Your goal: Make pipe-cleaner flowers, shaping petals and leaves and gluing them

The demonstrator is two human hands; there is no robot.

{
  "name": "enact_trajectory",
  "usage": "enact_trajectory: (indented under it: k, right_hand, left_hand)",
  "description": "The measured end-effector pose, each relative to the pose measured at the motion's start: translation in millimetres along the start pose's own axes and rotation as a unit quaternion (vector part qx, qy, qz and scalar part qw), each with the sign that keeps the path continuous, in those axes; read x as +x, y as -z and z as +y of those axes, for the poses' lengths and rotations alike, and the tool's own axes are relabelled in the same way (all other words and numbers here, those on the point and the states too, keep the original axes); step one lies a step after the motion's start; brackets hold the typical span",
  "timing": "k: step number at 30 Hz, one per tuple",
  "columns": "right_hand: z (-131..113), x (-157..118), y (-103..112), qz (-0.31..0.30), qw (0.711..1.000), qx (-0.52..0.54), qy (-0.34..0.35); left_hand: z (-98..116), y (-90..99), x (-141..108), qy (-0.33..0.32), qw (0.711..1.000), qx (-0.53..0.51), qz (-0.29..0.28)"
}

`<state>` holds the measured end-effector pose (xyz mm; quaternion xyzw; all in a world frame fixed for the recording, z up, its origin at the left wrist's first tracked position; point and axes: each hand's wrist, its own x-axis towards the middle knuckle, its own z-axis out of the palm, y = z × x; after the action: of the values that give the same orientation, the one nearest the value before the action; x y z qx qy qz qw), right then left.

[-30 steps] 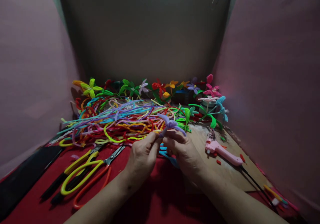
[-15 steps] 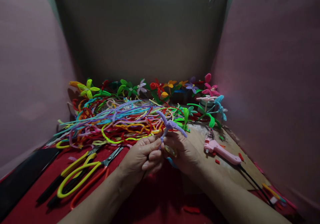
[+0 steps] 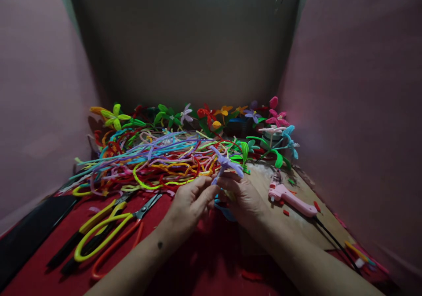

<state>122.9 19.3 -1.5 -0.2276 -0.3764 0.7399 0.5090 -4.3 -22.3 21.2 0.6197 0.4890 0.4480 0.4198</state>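
One purple fuzzy-wire flower (image 3: 226,162), centre frame, petals shaped; left hand (image 3: 189,203) and right hand (image 3: 245,199) pinch its base, fingers closed; remaining work indeterminable.

Single head cam, worn up top, looks fwd & down, hands approx. mid-view.

Both hands (image 3: 212,201) hold a purple flower (image 3: 226,163).

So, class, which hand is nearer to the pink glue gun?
The right hand, to the left of the pink glue gun; the left hand is farther left, beside the right hand.
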Motion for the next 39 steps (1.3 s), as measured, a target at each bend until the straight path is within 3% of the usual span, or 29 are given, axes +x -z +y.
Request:
enact_trajectory:
  k: [3,6,13,18,30,39]
  right_hand:
    - [0,-1,-2,0.014,1.0,-0.007,0.003]
    - [1,-3,-3,0.024,0.999,-0.026,0.004]
    - [3,-5,-1,0.015,0.998,-0.066,0.019]
    - [-6,-9,-8,-0.018,0.996,-0.08,0.021]
    - [-9,-7,-6,-0.026,0.992,-0.114,0.039]
    - [-7,-6,-4,-0.009,0.998,-0.065,-0.023]
  left_hand:
    - [-4,-3.5,-3,-0.06,0.988,0.126,0.064]
    - [-5,-4.7,-4,-0.07,0.981,0.156,0.092]
    - [0,-3.8,-4,-0.013,0.998,0.017,0.066]
    - [0,-1.8,-2,-0.01,0.998,-0.011,0.067]
    - [5,1.0,0,0.052,0.993,-0.097,0.034]
    - [0,4.0,3,0.082,0.979,-0.187,-0.01]
